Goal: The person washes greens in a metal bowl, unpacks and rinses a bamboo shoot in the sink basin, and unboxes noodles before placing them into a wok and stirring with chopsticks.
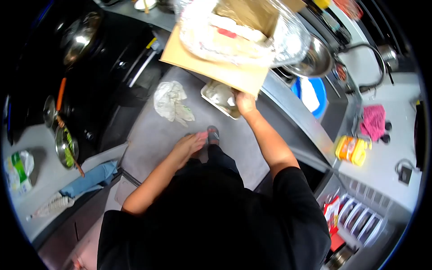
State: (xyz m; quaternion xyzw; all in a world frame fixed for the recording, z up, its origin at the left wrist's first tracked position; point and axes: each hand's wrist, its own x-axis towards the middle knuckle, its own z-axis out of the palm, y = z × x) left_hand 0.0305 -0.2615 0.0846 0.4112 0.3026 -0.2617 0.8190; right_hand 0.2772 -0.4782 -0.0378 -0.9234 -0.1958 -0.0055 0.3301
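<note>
My right hand [245, 103] is closed on the near right end of a shallow white tray [220, 106], its fingers partly hidden beneath a cardboard flap. Inside the tray is something pale and shiny that I cannot make out. My left hand [190, 146] is low in front of my body, fingers stretched out and holding nothing. Beyond it, a crumpled whitish plastic bag [170, 101] lies on the grey floor [148, 144]. Over the tray juts an opened cardboard box [216, 67] lined with clear plastic, with white and red items inside.
On the left, a pan with green vegetables [67, 146] is by the black stove, near a blue cloth [92, 177]. To the right are a steel bowl [315, 58], a blue basin [320, 96], a yellow bottle [352, 150], a pink cloth [372, 122] and an open drawer with a dish rack [360, 220].
</note>
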